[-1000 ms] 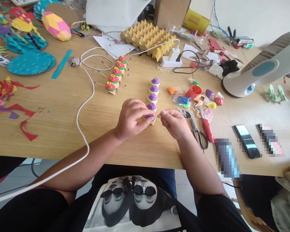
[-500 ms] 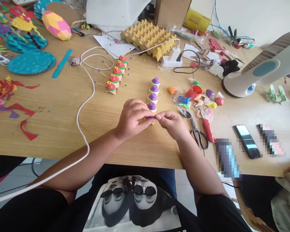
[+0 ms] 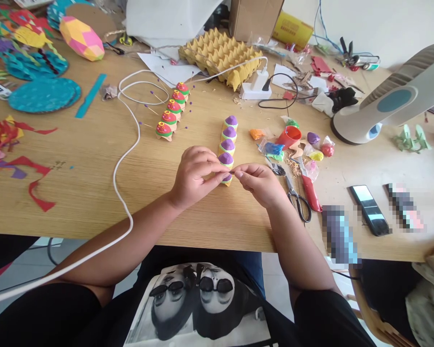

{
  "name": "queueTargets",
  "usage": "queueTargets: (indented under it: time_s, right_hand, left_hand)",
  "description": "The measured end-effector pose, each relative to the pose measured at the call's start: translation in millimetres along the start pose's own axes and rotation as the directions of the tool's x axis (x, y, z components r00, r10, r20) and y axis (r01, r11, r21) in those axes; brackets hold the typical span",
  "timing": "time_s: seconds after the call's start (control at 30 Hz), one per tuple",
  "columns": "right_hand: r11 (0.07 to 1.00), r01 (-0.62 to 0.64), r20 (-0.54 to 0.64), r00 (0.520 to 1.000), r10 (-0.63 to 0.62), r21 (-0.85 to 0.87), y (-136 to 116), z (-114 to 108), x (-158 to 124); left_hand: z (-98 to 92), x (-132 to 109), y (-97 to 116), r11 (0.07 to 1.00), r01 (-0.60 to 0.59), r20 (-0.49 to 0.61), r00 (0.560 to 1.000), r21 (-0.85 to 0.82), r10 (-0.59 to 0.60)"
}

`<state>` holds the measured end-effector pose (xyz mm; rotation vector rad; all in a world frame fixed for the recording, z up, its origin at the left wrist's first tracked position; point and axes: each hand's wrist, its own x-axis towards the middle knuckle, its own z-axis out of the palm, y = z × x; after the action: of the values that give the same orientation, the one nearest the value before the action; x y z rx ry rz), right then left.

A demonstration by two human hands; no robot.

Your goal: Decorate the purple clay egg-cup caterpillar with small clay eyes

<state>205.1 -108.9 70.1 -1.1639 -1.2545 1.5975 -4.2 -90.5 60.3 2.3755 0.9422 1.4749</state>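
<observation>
My left hand (image 3: 198,172) and my right hand (image 3: 258,183) meet fingertip to fingertip, both closed in a pinch. Between them is a small, thin dark piece, too small to name. Just beyond and partly under my fingers stands an egg-carton strip (image 3: 227,144) with purple clay caps over pale yellow-green cups; its near end is partly hidden by my fingers. Farther left is a finished-looking caterpillar (image 3: 169,113) of egg-carton cups in red and green clay, with thin sticks poking from its sides.
Right of my hands lie scissors (image 3: 298,200), a red-handled knife (image 3: 311,190), a red cup (image 3: 289,137) and several bagged clay lumps. A yellow egg tray (image 3: 220,55) and power strip (image 3: 255,91) sit behind. A white cable (image 3: 117,168) crosses my left side; a phone (image 3: 371,209) lies right.
My hands stay pinched together near the strip's close end. My right fingertips have shifted slightly, showing a little more of the dark piece. The whole view has moved slightly.
</observation>
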Motion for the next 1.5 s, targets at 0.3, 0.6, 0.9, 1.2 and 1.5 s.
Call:
queueTargets:
  time_s: [0.3,0.6,0.9,1.2,1.5]
  right_hand:
    - [0.999,0.045,-0.023,0.999,-0.045,-0.007,0,1,-1]
    - [0.994,0.093,-0.007,0.996,-0.094,-0.058,-6,4,-2]
    - [0.983,0.077,-0.011,0.997,-0.08,-0.164,-10,4,-5]
    - [0.961,0.12,-0.034,0.991,-0.132,-0.249,-8,2,-4]
    - [0.925,0.104,-0.043,0.991,-0.128,-0.365,-7,7,-2]
  left_hand:
    - [1.1,-1,-2,0.999,0.005,0.028,1.0,-0.034,-0.004]
    - [1.4,0,-2,0.999,-0.009,0.035,0.999,-0.051,0.011]
    - [1.0,-1,-2,0.998,0.046,0.074,0.996,-0.042,-0.042]
    - [-5.3,4,0,0.989,0.143,0.056,0.988,-0.041,-0.141]
    - [-5.3,1,-8,0.953,0.298,0.348,0.901,-0.059,-0.26]
